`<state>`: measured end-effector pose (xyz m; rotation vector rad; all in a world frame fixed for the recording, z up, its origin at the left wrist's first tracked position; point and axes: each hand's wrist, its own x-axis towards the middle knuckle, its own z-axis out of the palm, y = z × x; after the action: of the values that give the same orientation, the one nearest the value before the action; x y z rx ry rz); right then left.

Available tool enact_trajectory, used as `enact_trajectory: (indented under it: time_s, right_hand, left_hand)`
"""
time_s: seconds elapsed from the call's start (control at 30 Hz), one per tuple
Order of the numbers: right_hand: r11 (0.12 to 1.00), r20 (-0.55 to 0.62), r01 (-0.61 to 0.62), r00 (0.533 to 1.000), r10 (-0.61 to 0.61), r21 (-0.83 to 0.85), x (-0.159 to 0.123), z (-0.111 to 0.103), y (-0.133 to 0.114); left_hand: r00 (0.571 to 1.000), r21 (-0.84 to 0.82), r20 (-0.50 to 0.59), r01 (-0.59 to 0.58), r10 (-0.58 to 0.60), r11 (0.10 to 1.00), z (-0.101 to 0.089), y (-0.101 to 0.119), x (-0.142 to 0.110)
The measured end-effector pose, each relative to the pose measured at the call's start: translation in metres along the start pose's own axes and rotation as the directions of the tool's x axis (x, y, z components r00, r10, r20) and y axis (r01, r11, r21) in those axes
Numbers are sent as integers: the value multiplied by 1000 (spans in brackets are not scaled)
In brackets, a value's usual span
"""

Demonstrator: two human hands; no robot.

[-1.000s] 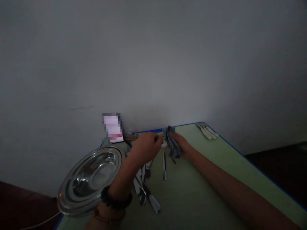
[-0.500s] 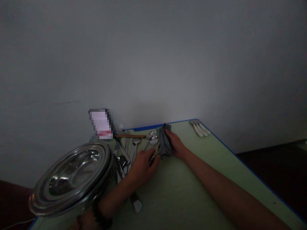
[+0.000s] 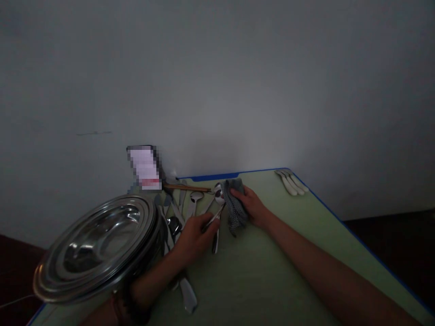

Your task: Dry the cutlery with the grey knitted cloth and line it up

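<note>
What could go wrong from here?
The left hand pinches a utensil close to loose cutlery and might knock pieces astray. The left forearm passes beside the metal bowls and could nudge them. The cloth in the right hand is near the spoon heads and may drag one.

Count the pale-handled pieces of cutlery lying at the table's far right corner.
3. They lie side by side: the leftmost piece, the middle piece and the rightmost piece. Another could be hidden underneath.
</note>
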<state>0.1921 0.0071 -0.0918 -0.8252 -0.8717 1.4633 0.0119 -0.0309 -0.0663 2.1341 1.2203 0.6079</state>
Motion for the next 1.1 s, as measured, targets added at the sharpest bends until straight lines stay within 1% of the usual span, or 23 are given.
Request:
enact_trajectory:
  time_s: [0.17, 0.27, 0.37, 0.47, 0.57, 0.7, 0.77, 0.87, 0.93, 1.0, 1.1]
  right_hand:
    - [997, 37, -80, 996, 80, -8, 1, -1, -3]
    - [993, 26, -116, 993, 115, 13, 3, 0, -4]
    - [991, -7, -126, 992, 126, 37, 6, 1, -2]
    - [991, -64, -120, 990, 123, 59, 8, 0, 0]
    - [990, -108, -119, 986, 127, 74, 9, -1, 1]
    - [988, -140, -119, 981, 132, 96, 8, 1, 0]
    - [988, -152, -111, 980, 126, 105, 7, 1, 0]
    - [989, -171, -97, 979, 114, 107, 6, 1, -1]
    - [990, -172, -93, 979, 110, 104, 6, 1, -1]
    - [991, -158, -92, 982, 107, 101, 6, 0, -1]
    - [990, -109, -101, 988, 112, 99, 6, 0, -2]
  left_hand:
    - [998, -73, 31, 66, -63, 995, -1, -4, -1]
    - [994, -94, 65, 94, -88, 991, -1, -2, 0]
    - [991, -113, 86, 114, -104, 987, -3, 0, 1]
    - [992, -162, 116, 60, -41, 985, -5, -1, 0]
    - [989, -247, 144, 13, 24, 969, -7, -4, -3]
    - [992, -387, 123, 27, 23, 922, -6, -8, -6]
    - [992, -420, 123, 48, 4, 906, -5, -9, -5]
    - [989, -343, 148, 48, 3, 938, -3, -9, -3]
    - [984, -266, 173, 18, 29, 964, -3, -8, -3]
    - [979, -215, 196, -6, 49, 977, -2, -7, -3]
    - [972, -156, 231, -10, 47, 988, -1, -7, -3]
